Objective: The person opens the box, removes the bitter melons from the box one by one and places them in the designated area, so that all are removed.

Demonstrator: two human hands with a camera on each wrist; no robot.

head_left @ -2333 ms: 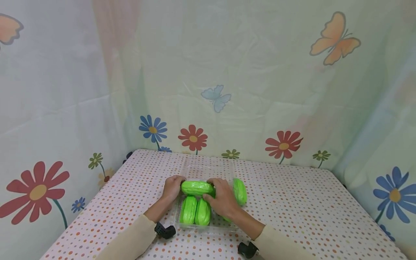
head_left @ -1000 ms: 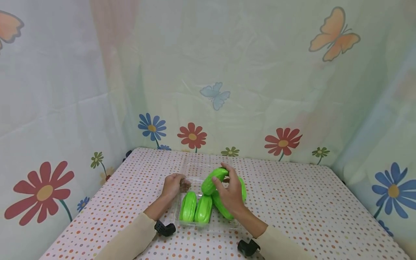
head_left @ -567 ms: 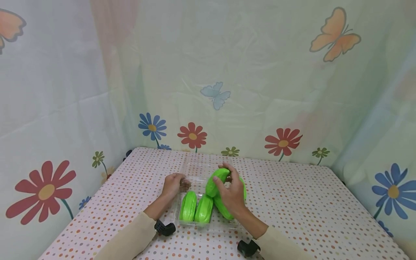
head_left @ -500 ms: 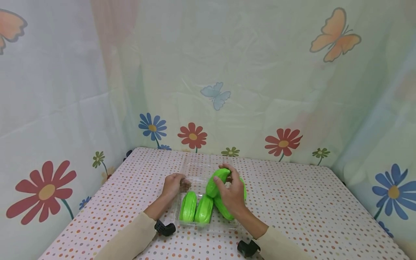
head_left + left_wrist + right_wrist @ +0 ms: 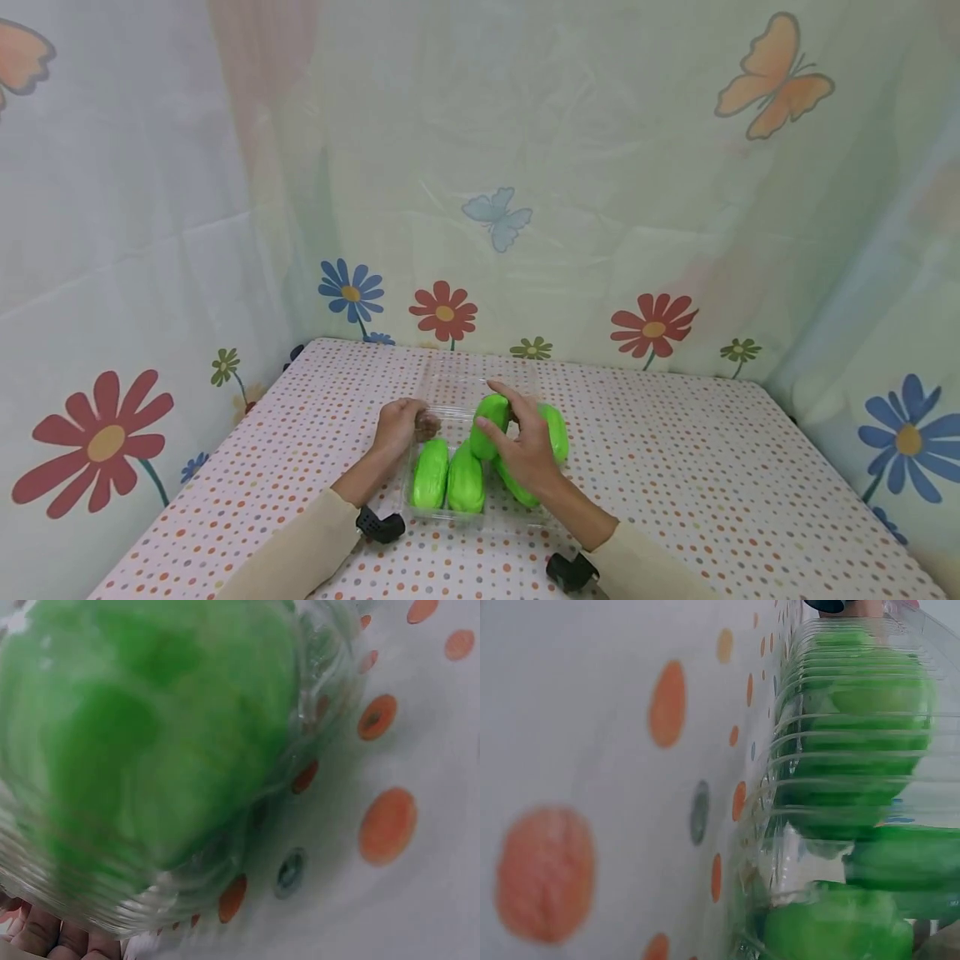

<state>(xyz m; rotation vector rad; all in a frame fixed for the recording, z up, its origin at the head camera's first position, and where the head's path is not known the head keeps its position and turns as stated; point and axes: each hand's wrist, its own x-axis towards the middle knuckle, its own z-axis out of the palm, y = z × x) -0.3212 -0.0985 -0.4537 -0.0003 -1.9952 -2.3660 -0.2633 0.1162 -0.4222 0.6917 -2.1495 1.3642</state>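
In the head view, a clear plastic container [image 5: 444, 518] stands on the table with its lid [image 5: 465, 379] folded back. My left hand [image 5: 397, 427] grips its back left corner, fingers curled behind the wall. My right hand [image 5: 528, 450] holds a glossy green oblong piece [image 5: 491, 425] between thumb and fingers, tilted above the container. Below it, two similar green pieces [image 5: 430, 475] lie side by side lengthwise on the left. Another green piece [image 5: 517, 485] lies at the right, partly hidden by my right hand. In the right wrist view, green pieces [image 5: 855, 727] show through the ribbed wall.
One more green piece [image 5: 555, 433] sits at the container's right edge; whether inside or outside, I cannot tell. A dotted cloth [image 5: 675, 475] covers the table. A flowered curtain [image 5: 570, 250] hangs behind and at both sides.
The right hand lifted the crosswise green piece from the back, carried it right and turned it lengthwise, then moved slightly left. The two left pieces shifted slightly left. The left hand stayed at the corner.
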